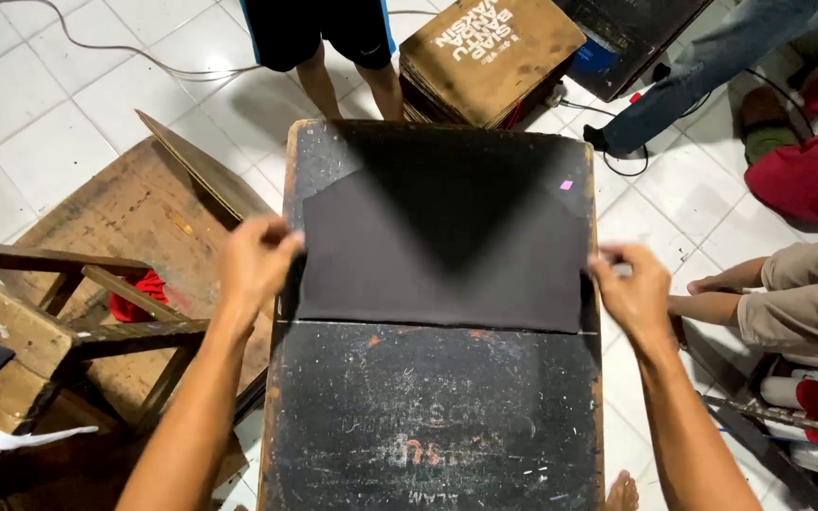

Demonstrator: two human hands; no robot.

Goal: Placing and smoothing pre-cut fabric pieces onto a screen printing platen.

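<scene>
A dark grey rectangular piece of cloth point(442, 246) lies flat on the upper half of a black, scratched board point(433, 416) that serves as a table top. My left hand point(256, 260) pinches the cloth's left edge. My right hand point(631, 289) pinches its right edge near the lower corner. Both arms reach in from the bottom of the view. A small pink tag point(566, 185) shows near the cloth's upper right.
A stack of brown boards point(489, 57) stands beyond the table. A person's legs point(347, 85) stand at the far edge. Another person sits at the right, arm point(726, 308) extended. Wooden frames point(97, 312) and boards lie at the left on white tiles.
</scene>
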